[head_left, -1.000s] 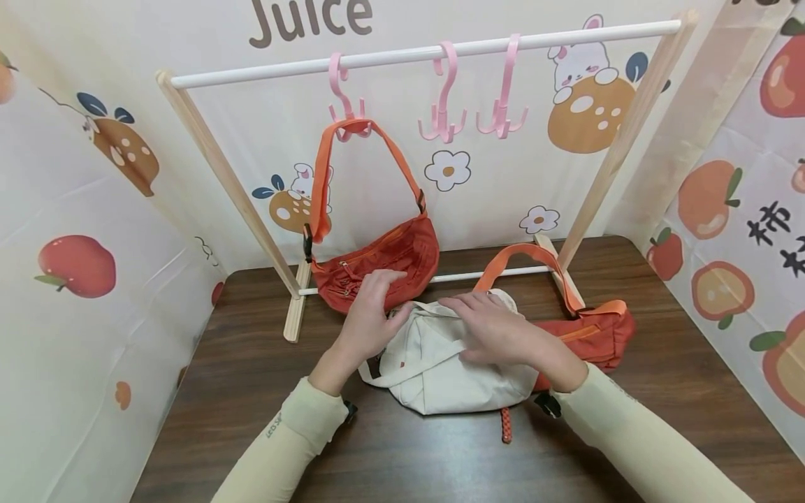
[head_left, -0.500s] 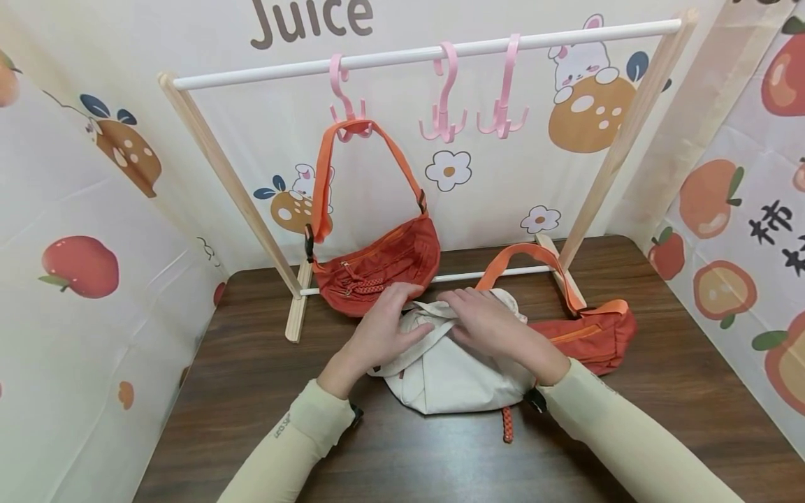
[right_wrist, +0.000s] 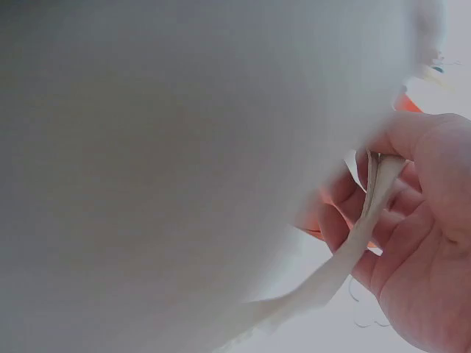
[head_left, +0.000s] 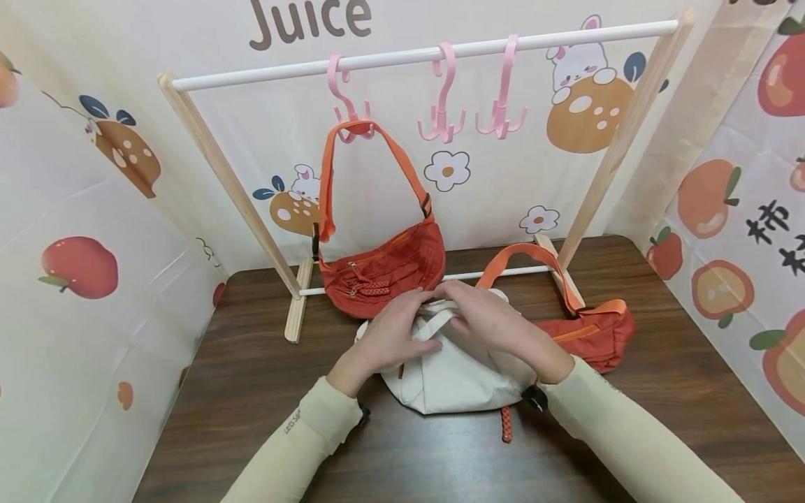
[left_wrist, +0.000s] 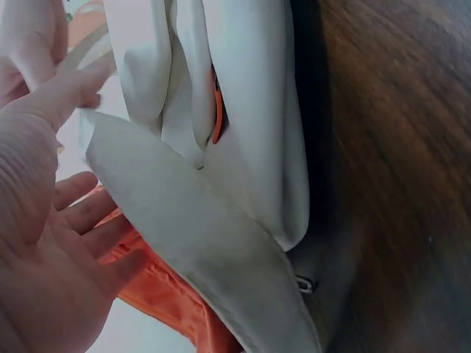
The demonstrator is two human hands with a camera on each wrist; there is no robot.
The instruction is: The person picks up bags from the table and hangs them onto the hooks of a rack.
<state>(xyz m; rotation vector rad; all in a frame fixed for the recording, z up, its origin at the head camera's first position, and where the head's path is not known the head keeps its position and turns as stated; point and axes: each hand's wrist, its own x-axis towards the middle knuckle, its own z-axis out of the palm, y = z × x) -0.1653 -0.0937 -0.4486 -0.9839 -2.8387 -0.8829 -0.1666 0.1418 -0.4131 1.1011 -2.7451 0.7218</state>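
A cream bag (head_left: 459, 381) lies on the table, its cream strap (head_left: 434, 323) raised between the two hands. My right hand (head_left: 487, 314) pinches this strap between thumb and fingers, as the right wrist view shows. Over the bag's left side is my left hand (head_left: 393, 332), fingers spread and thumb apart from them; the strap (left_wrist: 184, 206) passes close by them. Just behind the hands, a red bag (head_left: 383, 272) hangs by its orange strap from a pink hook (head_left: 351, 112). A second red bag (head_left: 591, 335) lies right of the cream one.
A white rail (head_left: 402, 59) on wooden posts spans the back. Two more pink hooks, a middle one (head_left: 443, 119) and a right one (head_left: 501, 115), hang there without bags. A red braided pull (head_left: 506, 424) sticks out below the cream bag on the brown table (head_left: 440, 461).
Both hands have drawn closer together over the cream bag, and its strap has come up between them. The hanging red bag has shifted slightly to the right.
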